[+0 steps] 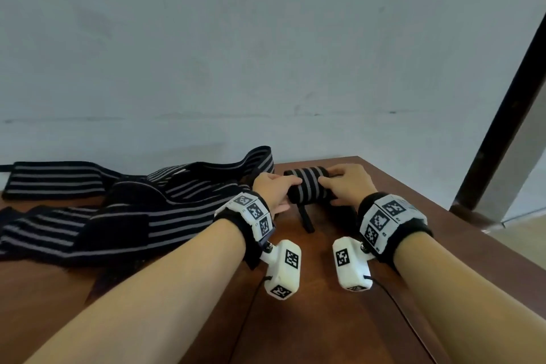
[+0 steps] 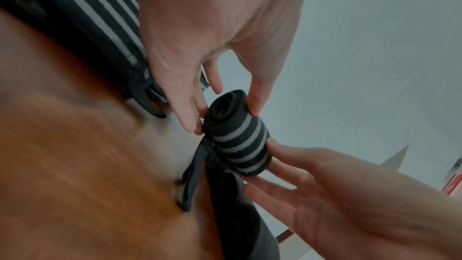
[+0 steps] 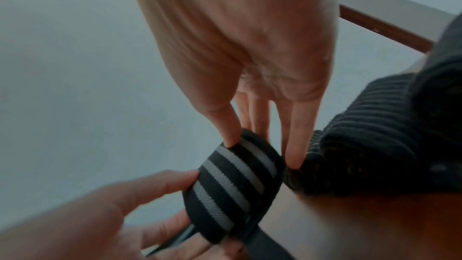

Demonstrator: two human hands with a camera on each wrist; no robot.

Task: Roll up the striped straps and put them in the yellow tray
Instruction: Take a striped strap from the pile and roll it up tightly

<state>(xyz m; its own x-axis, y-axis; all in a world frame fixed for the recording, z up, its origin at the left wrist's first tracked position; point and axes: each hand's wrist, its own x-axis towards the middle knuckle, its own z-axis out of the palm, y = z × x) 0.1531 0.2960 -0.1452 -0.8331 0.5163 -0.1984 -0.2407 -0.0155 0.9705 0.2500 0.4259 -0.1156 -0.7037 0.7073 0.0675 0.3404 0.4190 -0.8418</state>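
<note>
A black strap with grey stripes, wound into a tight roll (image 1: 308,188), sits near the far right corner of the brown table (image 1: 295,304). My left hand (image 1: 280,195) pinches the roll's left end, thumb on top (image 2: 255,106). My right hand (image 1: 334,186) pinches the roll's right end, its thumb (image 3: 230,137) pressing on the stripes. The roll (image 2: 240,141) is just above the wood. Its plain black tail (image 2: 237,195) and a thin black loop (image 1: 305,220) trail toward me. In the right wrist view the roll (image 3: 237,181) fills the centre. No yellow tray is in view.
Several unrolled striped straps (image 1: 133,201) lie in a loose heap on the left half of the table, reaching to its far edge. A pale wall (image 1: 266,53) stands right behind. The table's right edge (image 1: 443,207) runs close to my right wrist; a dark post (image 1: 502,115) rises beyond it.
</note>
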